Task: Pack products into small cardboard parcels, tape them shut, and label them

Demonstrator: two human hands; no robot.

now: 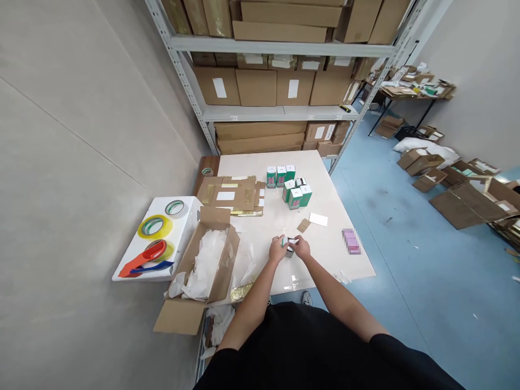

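Both my hands meet over the near part of the white table (260,162). My left hand (277,249) and my right hand (301,247) are closed on a small green and white box (288,245) held between them just above the tabletop. Farther back stands a group of several similar green boxes (293,189). A white card (318,219) and a small brown cardboard piece (303,225) lie just beyond my hands.
An open carton with white paper (205,262) sits at the table's left edge. Flattened cardboard (235,195) lies behind it. Tape rolls (154,226) rest on a white side stand. A shelf of cartons (268,86) stands behind; loose boxes (459,184) litter the blue floor.
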